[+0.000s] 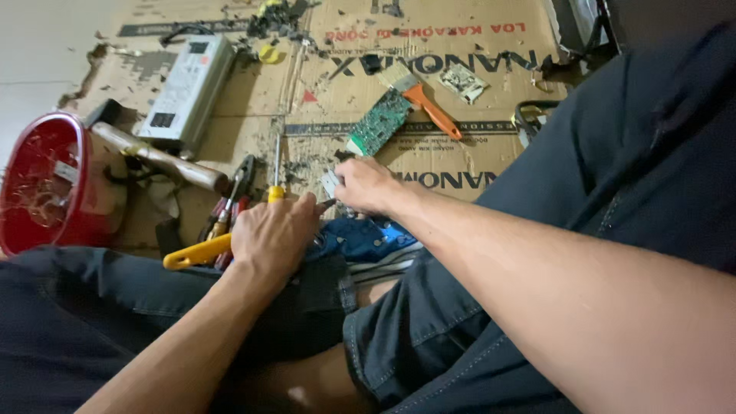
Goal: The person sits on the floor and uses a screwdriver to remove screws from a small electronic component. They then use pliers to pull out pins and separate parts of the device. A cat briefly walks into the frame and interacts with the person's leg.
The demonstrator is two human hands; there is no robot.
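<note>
My left hand (274,234) fingers clenched around tool at blue circuit board (360,238); right hand (366,184) fingers pinching small grey metal part (330,184). Dismantling step; next move needs steady prying.

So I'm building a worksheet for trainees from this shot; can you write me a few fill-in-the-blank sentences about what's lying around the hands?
1. The bowl at the far left is ____ in colour.
2. The paintbrush beside the green circuit board has an ____ handle.
3. The tools lie on flattened ____ spread over the floor.
4. The left hand rests next to a screwdriver with a ____ handle, while the right hand pinches a small part.

Missing words: red; orange; cardboard; yellow
</note>
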